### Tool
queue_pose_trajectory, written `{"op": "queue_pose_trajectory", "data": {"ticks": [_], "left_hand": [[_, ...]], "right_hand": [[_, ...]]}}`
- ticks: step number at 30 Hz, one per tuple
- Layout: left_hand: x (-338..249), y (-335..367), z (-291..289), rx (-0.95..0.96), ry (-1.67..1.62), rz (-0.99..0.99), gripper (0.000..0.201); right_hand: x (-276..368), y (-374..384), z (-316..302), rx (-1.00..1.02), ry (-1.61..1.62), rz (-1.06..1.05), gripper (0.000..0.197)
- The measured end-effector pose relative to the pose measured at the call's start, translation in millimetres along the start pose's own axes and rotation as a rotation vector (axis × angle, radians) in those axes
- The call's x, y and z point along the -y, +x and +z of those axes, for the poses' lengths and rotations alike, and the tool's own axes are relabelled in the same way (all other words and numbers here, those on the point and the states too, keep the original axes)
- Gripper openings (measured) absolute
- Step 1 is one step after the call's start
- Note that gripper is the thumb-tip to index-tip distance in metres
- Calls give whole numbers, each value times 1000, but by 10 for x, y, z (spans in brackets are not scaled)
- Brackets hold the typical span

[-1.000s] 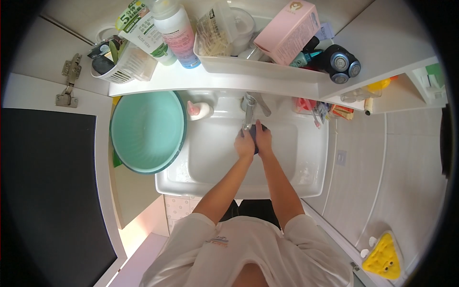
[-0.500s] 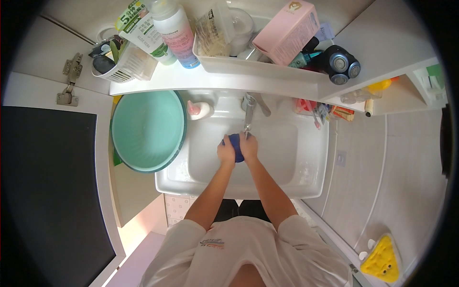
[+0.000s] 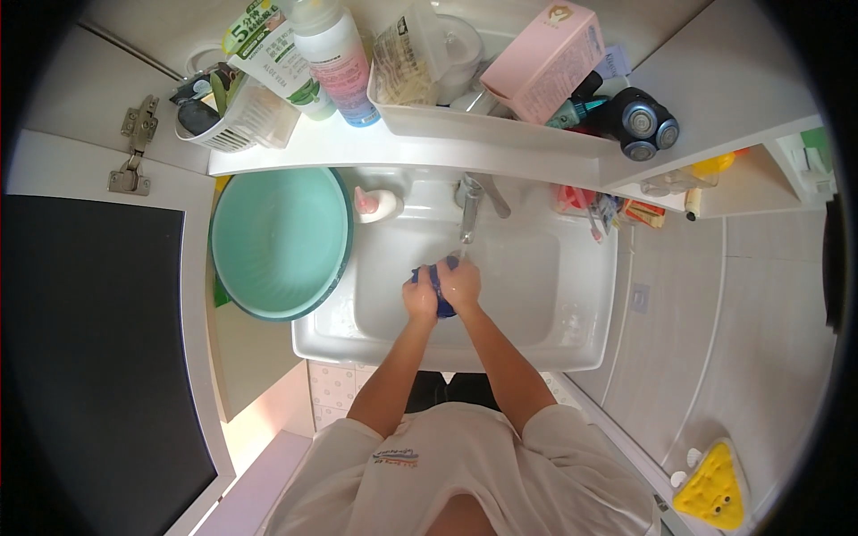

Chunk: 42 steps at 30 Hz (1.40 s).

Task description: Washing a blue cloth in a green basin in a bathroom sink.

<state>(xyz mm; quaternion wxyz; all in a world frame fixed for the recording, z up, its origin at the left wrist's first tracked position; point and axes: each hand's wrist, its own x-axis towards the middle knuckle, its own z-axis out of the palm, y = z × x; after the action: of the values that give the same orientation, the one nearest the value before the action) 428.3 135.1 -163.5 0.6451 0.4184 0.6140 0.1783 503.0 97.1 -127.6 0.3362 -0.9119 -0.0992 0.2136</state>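
"Looking down at the white washbasin [image 3: 527, 290], where do you find the blue cloth [image 3: 444, 309]?"

"It is in the bowl area, between the two hands and touching both. From the chrome faucet [image 3: 469, 221], it lies toward the person's body and slightly to the left."

"And how is each hand?"

"The left hand [image 3: 418, 300] is curled on the left side of the cloth, and the right hand [image 3: 460, 284] is closed over its right side. Both hold it, but some fingertips are hidden from me."

"Which hand is nearer to the spout?"

"The right one. It is just below the spout, where a thin stream of water seems to come down. The left is farther from it."

"Does the cloth have a long axis?"

"It is bunched, so I cannot tell surely. The part which shows runs roughly toward the body."

"What stands near?"

"On the left side, the white pump bottle [image 3: 380, 205] and the turquoise plastic tub [image 3: 281, 246], both well apart from the hands."
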Motion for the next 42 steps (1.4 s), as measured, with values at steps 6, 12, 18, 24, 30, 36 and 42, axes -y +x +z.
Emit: {"op": "queue_pose_trajectory", "data": {"ticks": [6, 12, 18, 24, 30, 36, 42], "left_hand": [[-246, -205, 83, 388, -84, -153, 60], [-357, -352, 140, 482, -224, -369, 66], [-261, -130, 127, 567, -538, -198, 54], [-301, -348, 405, 103, 233, 511, 37], [-340, -217, 343, -57, 565, 494, 44], [-301, -123, 411, 62, 657, 238, 39], [-90, -59, 148, 222, -488, -33, 52]], "right_hand": [[-525, 259, -210, 116, 660, 211, 31], [-838, 255, -332, 358, 1382, 390, 31], [-490, 86, -514, 397, 1168, 105, 43], [-330, 16, -337, 276, 983, 162, 34], [-317, 20, -87, 67, 649, 141, 27], [-591, 154, 18, -85, 442, 18, 38], [-484, 233, -199, 144, 1239, 411, 28]]}}
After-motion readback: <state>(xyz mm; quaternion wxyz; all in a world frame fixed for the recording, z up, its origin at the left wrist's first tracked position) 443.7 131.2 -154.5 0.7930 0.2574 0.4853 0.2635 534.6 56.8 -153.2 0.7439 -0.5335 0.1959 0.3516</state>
